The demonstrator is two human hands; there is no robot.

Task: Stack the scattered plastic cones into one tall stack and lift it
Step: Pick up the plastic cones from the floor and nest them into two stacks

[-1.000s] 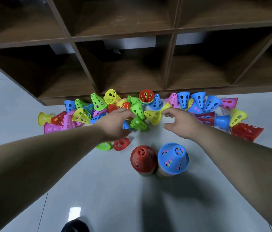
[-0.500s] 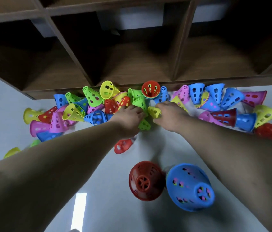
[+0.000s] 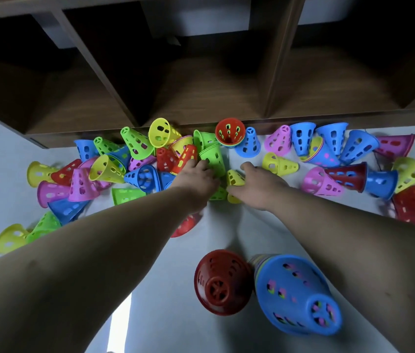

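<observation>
Since a second ago we have leaned in and pushed both hands deeper into the cone pile (image 3: 165, 161) along the foot of the shelf (image 3: 201, 98), so the two started stacks, one red-topped (image 3: 223, 281) and one blue-topped (image 3: 297, 294), now sit close under us between our forearms. Our left hand (image 3: 196, 178), half a second back merely resting on the heap, now has its fingers curled over a green cone (image 3: 212, 156); whether they have truly closed round it we cannot tell. Our right hand (image 3: 260, 186) has closed on a small yellow cone (image 3: 234, 178), thumb beneath and fingers over it. We judge this to be one more picking round: two cones about to join the stacks, with dozens loose on the floor (image 3: 10, 154) and the lift a long way off. No brand, label or writing can be read anywhere; the cones bear only slots.
</observation>
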